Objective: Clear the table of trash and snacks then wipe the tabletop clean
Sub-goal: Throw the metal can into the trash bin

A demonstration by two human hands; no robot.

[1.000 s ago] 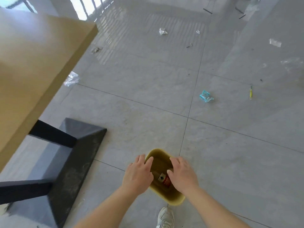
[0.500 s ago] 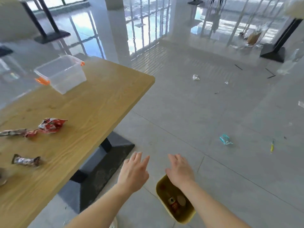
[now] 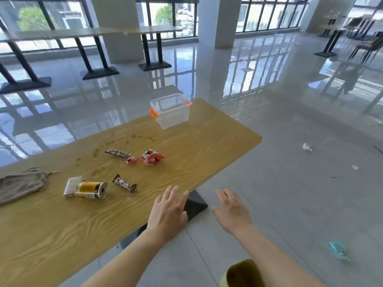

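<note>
The wooden table (image 3: 186,154) carries a clear plastic box with orange clips (image 3: 171,110), a crumpled red wrapper (image 3: 151,157), a small red wrapper (image 3: 131,159), two dark snack bars (image 3: 117,153) (image 3: 125,183), a gold can on its side (image 3: 92,189), a flat silver packet (image 3: 70,185) and a grey-brown cloth (image 3: 20,184). My left hand (image 3: 167,214) hovers open over the table's near edge, empty. My right hand (image 3: 233,212) is open above the floor, empty. The yellow bin (image 3: 242,274) stands on the floor below my right forearm.
Brown stains (image 3: 116,141) mark the tabletop. The table's black base (image 3: 195,205) shows between my hands. Litter lies on the grey floor: a teal wrapper (image 3: 338,250) and white scraps (image 3: 307,147). Other tables (image 3: 145,30) and pillars (image 3: 216,21) stand further back.
Both hands have left the yellow bin and risen to table height, empty. My view has swung up from the floor and bin to the tabletop.
</note>
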